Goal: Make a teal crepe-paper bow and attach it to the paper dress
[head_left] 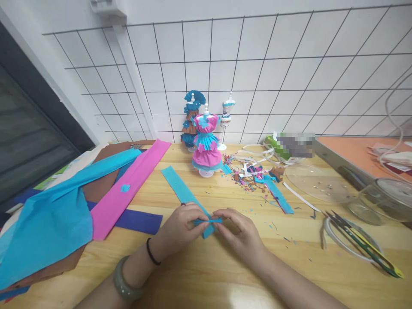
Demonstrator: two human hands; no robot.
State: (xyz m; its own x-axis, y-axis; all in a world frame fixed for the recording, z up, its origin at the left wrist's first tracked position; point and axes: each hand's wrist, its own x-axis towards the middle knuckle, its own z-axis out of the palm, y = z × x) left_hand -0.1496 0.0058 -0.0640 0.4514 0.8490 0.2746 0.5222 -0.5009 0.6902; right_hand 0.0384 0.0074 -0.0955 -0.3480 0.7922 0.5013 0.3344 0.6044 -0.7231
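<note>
folded blue paper (215, 221) sits pinched in left hand (179, 225); right hand (242, 231) fingertips flank it, grip unclear.

Blue strip (182, 189): matt ppr; tbl (247, 274): smooth, semi-gloss wd.

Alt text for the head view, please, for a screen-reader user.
Left hand pinches a small blue paper piece, right hand at its other end, over a longer blue strip on a wooden table. Behind stand three dress forms, the front one in pink and blue; paper sheets lie left, scraps and scissors right.
</note>
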